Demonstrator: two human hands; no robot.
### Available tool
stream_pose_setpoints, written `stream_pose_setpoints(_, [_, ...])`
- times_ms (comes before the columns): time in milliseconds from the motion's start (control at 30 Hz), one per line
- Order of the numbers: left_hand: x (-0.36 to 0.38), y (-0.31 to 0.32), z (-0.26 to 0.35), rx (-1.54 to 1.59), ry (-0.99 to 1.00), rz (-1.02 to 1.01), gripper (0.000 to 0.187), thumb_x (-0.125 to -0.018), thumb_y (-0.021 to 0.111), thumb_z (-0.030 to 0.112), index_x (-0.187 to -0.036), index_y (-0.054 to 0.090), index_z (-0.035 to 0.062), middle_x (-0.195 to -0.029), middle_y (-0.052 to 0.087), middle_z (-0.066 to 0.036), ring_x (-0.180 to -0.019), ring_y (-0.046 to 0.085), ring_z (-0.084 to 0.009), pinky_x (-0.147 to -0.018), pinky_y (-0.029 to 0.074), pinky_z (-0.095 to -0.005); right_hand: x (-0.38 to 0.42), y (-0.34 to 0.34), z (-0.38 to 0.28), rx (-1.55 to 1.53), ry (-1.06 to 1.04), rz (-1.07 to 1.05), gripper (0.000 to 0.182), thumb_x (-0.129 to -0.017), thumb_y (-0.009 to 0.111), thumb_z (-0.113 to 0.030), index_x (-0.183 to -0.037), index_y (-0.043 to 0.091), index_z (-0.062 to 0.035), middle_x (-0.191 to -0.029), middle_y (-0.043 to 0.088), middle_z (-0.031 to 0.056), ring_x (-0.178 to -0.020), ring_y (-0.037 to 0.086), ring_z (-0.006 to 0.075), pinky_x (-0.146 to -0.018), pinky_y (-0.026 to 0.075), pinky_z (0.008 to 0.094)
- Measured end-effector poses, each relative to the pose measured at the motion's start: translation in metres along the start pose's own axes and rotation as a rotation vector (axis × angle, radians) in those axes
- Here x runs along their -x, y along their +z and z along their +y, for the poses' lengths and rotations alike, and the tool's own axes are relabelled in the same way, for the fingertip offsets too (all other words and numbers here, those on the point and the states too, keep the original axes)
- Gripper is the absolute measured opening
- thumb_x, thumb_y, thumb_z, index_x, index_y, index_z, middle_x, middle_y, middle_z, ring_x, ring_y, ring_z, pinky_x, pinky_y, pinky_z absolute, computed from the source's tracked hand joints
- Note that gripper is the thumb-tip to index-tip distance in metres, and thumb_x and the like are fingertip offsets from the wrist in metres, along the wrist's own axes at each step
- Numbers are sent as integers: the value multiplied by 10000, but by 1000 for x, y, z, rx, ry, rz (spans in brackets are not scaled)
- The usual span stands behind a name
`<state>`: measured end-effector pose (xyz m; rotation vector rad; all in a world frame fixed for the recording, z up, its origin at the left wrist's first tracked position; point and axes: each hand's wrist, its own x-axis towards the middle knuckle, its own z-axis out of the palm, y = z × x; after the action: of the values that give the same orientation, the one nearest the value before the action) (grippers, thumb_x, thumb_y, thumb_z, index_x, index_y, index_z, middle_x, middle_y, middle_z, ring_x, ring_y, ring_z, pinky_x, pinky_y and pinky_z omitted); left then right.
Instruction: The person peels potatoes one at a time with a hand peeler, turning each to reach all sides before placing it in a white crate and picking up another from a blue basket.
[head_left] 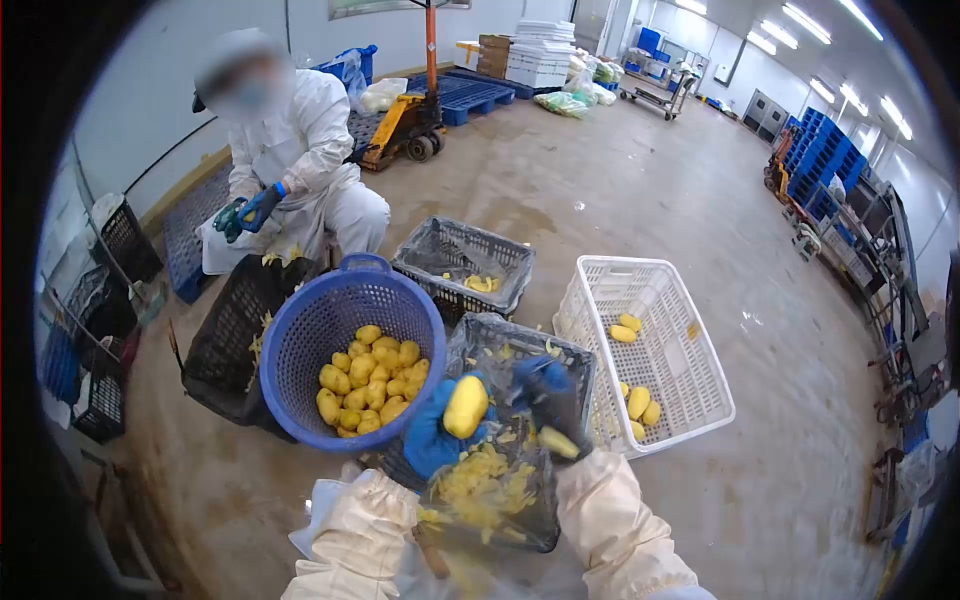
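My left hand, in a blue glove, is closed around a yellow peeled potato. My right hand, in a blue and dark glove, is just to the right of it, smeared by motion; whatever it may hold does not show clearly. Both hands are over a black crate lined with plastic, where potato peels lie in a heap. Left of my hands stands a blue round basket with several potatoes in it. A white crate to the right contains several peeled potatoes.
Across from me a person in white sits with gloved hands together, beside a black crate. Another lined black crate with peels stands ahead. Farther off are a pallet jack, blue pallets and a cart.
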<state>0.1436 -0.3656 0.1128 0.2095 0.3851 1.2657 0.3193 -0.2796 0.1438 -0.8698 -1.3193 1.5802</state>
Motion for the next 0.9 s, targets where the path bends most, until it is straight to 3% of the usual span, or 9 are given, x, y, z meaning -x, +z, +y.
stream_pose_setpoints(133, [0,3,2,82,13,-8,425,-945,520,392,-1205,528,56,-1076,614,-116,-912,607,-214,-725,542,-341,23,31,8,352,-295,-311,162,-899,620,-190,-907,612,-28,-758,639,42,-630,596,113,-594,486,244])
stream_pose_setpoints(200, [8,4,-4,-17,15,106,437,-937,542,382,-1222,522,52,-1089,601,-136,-886,611,-225,-738,549,-347,10,18,-9,-35,118,-41,107,-887,629,-137,-901,623,-31,-802,646,43,-691,596,100,-640,493,244])
stream_pose_setpoints(300, [3,0,2,-47,-107,-80,465,-955,485,415,-1229,506,40,-1052,599,-127,-900,599,-217,-738,520,-335,-33,-43,49,-423,22,57,67,-882,621,-76,-927,636,-28,-866,653,51,-746,591,89,-679,495,241])
stream_pose_setpoints(367, [1,10,1,11,-20,-87,449,-960,480,400,-1229,505,41,-1021,605,-119,-878,606,-225,-732,521,-346,6,-1,10,-312,-88,-27,64,-890,601,-59,-935,635,-29,-882,647,59,-783,592,94,-720,497,251])
stream_pose_setpoints(433, [-1,12,-1,155,80,-102,432,-935,546,373,-1204,536,35,-1076,614,-147,-977,628,-262,-750,559,-378,22,31,26,298,-389,-224,148,-905,596,-186,-889,624,-42,-749,631,51,-622,572,89,-577,473,240])
stream_pose_setpoints(500, [5,-2,-4,-137,225,86,426,-932,544,389,-1173,551,38,-1069,622,-144,-950,632,-257,-723,560,-371,18,29,24,228,-217,-187,142,-905,589,-179,-888,619,-42,-759,627,50,-636,574,89,-589,477,244])
stream_pose_setpoints(633, [2,-9,-2,-13,-8,30,451,-932,543,377,-1225,529,35,-1067,621,-129,-918,630,-247,-697,553,-359,-5,2,4,16,-93,177,154,-926,582,-186,-859,582,-49,-718,565,-5,-629,526,71,-597,464,213])
stream_pose_setpoints(700, [5,2,6,69,-109,-30,461,-936,534,369,-1255,513,36,-1061,620,-127,-928,624,-245,-688,552,-359,-6,-6,-4,-278,-6,133,195,-929,579,-234,-859,583,-51,-707,562,-8,-604,521,73,-611,466,219])
stream_pose_setpoints(900, [12,14,6,-281,182,88,491,-926,538,387,-1223,530,-4,-1074,627,-125,-957,623,-208,-853,515,-311,32,37,7,424,-365,-287,148,-919,586,-182,-856,625,-54,-763,605,16,-699,555,83,-646,452,240])
